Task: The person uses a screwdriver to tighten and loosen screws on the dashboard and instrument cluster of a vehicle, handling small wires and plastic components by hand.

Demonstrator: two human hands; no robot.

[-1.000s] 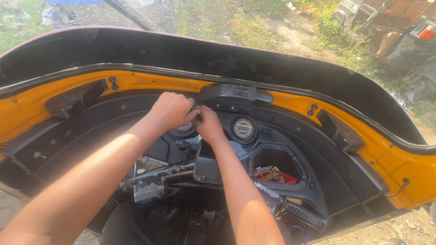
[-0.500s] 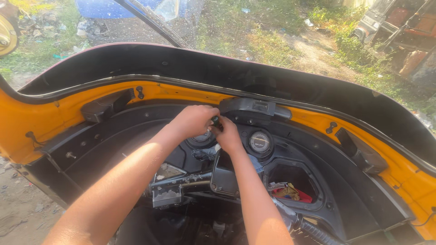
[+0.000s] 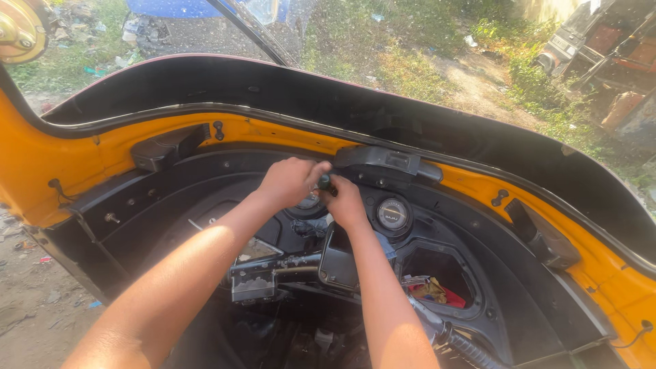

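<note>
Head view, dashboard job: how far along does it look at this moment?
Done: the black dashboard sits opened up, with wiring and rags exposed in an open cavity. In hand: the left hand and right hand meet on a small dark part just under the black centre housing, beside the round gauge. Left: the cavity is uncovered; what the fingers are doing to the part is hidden.

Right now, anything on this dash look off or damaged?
Yes. The open pocket right of the round gauge is stuffed with red and yellow rags or wires. Both hands, left hand and right hand, grip a small dark part.
</note>
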